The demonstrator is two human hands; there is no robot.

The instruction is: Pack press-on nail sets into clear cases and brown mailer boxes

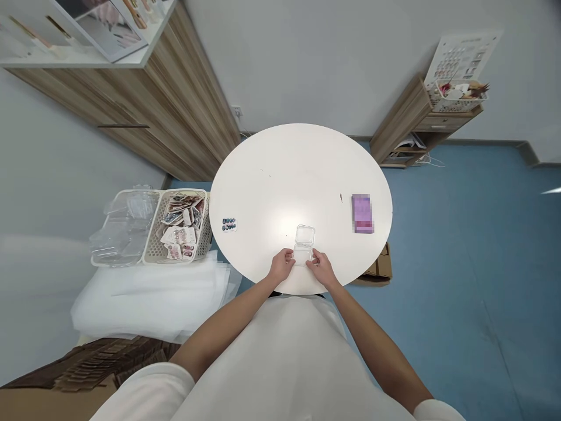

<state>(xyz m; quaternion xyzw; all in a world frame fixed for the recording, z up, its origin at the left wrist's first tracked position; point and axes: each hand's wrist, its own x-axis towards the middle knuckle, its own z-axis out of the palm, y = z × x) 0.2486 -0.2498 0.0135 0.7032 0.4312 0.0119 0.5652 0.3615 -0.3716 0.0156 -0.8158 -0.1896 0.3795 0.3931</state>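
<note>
A small clear plastic box (pixel 305 235) lies with its lid tipped back on the white round table (pixel 298 169), close to the edge nearest me. My left hand (pixel 281 265) grips the left side of its lower half, fingers closed at the rim. On the opposite side, my right hand (pixel 321 269) pinches the right wall of the same half. The inside of the box looks see-through, and I make out nothing in it. Off to the left on the table is a card of dark blue press-on nails (pixel 228 224). A purple box (pixel 362 214), partly pixelated, lies at the right.
Left of the table, one white basket (pixel 151 248) holds nail cards and its neighbour holds clear plastic boxes (pixel 127 225). White plastic sheets (pixel 153 295) are stacked below them. A wooden cabinet (pixel 184 99) stands behind left, a small shelf unit (pixel 412 128) behind right. Cardboard (pixel 380 266) sits under the table's right edge.
</note>
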